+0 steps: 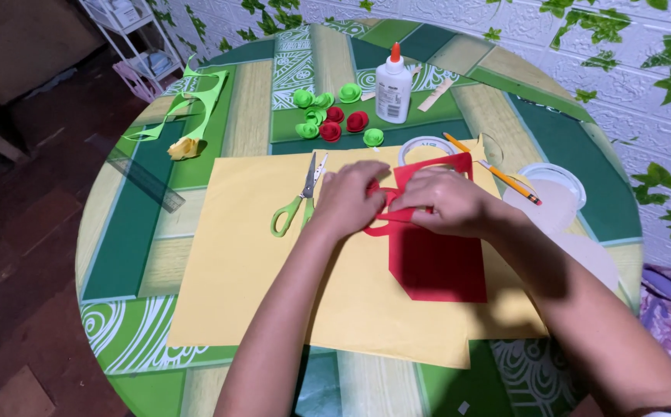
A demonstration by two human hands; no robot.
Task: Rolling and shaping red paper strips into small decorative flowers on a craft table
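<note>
1. A red strip (381,224), curled into loops, sits between both hands over the red sheet (437,262), which lies on the right half of the yellow sheet (258,278).
2. The left hand (348,199) is closed on the strip's left loop, fingers bent down onto it.
3. The right hand (447,202) pinches the strip from the right, fingers curled, knuckles up; the two hands nearly touch.
4. The red sheet has a cut-out curve at its top edge, just behind the right hand.
5. Scissors (298,202) with green handles lie shut on the yellow sheet, just left of the left hand.
6. A pencil (493,170) lies slanted to the right of the red sheet, near a clear lid (555,181).
7. Beyond the yellow sheet lie green rolls (312,100) and red rolls (343,123), clustered together.
8. A glue bottle (392,89) stands upright just right of them.
9. Green scraps (196,100) and a ruler (146,179) lie at the left of the table (119,262).
</note>
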